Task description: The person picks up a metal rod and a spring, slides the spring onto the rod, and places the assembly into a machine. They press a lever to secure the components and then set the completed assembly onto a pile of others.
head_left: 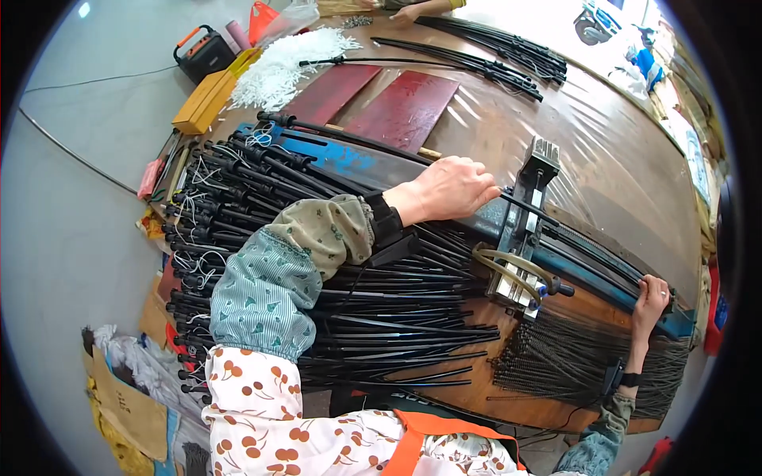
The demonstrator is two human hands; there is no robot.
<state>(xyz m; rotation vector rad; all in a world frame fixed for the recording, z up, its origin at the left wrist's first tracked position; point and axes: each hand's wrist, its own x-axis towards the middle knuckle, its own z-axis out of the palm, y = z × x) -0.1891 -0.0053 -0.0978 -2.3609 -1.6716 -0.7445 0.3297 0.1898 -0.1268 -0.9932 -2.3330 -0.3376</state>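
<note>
My left hand (456, 188) is closed in a fist around one end of a black rod (520, 204). That rod runs rightward into an upright metal clamp fixture (524, 226) mounted on a long blue rail (583, 274). At the rail's far right end, my right hand (652, 300) has its fingers closed at the tip of a thin dark ribbed rod (591, 243) lying along the rail; the fingers partly hide the tip. Below my left forearm lies a large heap of black rods (397, 325) with thick ends and white strings at the left.
Long thin dark springs or wires (587, 357) lie in a pile near the right front edge. Farther back are red boards (401, 107), white plastic pieces (286, 67) and more black rods (500, 51). Another person's hand (406, 14) is at the top. A speaker (206, 54) stands back left.
</note>
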